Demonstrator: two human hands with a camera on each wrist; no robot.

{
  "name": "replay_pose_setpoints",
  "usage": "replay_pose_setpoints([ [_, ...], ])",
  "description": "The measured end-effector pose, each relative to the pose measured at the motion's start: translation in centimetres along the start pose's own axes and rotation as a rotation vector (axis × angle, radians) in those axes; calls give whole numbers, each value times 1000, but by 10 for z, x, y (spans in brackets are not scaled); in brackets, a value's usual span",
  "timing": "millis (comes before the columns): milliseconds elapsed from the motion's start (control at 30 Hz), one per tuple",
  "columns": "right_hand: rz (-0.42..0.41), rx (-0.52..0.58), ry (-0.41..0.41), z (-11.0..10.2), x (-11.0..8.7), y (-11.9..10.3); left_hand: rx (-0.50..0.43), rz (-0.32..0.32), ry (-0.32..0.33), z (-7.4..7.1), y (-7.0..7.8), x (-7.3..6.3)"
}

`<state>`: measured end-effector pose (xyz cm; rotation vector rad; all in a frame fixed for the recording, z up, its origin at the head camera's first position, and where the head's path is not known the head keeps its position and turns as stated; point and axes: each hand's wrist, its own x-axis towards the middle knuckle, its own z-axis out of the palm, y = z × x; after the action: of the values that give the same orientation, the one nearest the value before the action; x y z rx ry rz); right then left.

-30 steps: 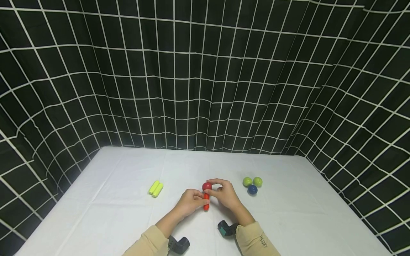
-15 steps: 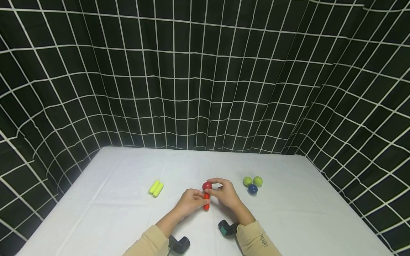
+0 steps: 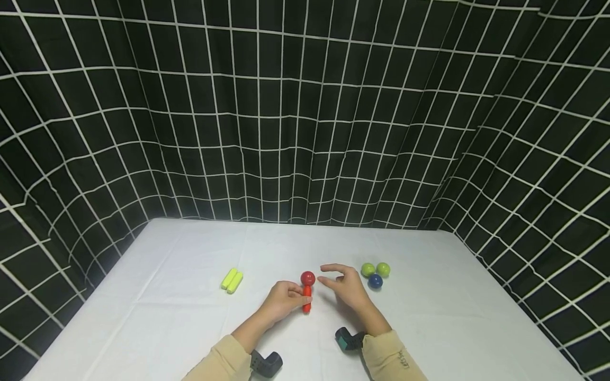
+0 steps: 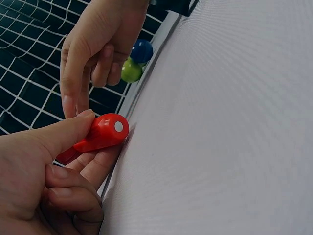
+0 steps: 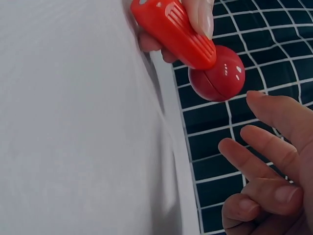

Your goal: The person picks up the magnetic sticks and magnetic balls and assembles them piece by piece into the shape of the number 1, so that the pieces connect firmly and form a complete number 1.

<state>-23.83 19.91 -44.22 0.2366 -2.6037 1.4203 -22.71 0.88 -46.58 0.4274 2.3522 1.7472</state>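
Observation:
A red rod point(image 3: 307, 307), ribbed and with a white dot on its near end, is pinched between the thumb and fingers of my left hand point(image 3: 280, 302). At the rod's far end sits a red ball point(image 5: 222, 78) with a seam round it; rod and ball look like parts of a toy building set. My right hand point(image 3: 349, 287) is just right of the ball and apart from it, thumb and forefinger spread with nothing between them. In the right wrist view its other fingers are loosely bent.
Two yellow rods point(image 3: 232, 281) lie side by side on the white tablecloth point(image 3: 167, 317) at the left. To the right are two green balls point(image 3: 383, 270) and a blue ball point(image 3: 375, 281), grouped together. A dark gridded curtain point(image 3: 295, 132) surrounds the table's back and sides.
My right hand has let go of the red ball and moved a little to the right. My left hand has stayed in place, holding the red rod with the ball on its end.

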Motion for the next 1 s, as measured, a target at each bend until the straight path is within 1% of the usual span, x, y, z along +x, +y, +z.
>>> replay_pose_setpoints([
  [200, 15, -1, 6, -7, -2, 3, -4, -4, 3, 0, 1, 0],
  [367, 34, -23, 12, -12, -3, 5, -10, -2, 2, 0, 0, 0],
  [700, 92, -114, 46, -23, -8, 10, -2, -25, 2, 0, 0, -1],
  [1000, 40, -112, 59, -35, -14, 17, -9, -11, 0, 0, 0, -2],
])
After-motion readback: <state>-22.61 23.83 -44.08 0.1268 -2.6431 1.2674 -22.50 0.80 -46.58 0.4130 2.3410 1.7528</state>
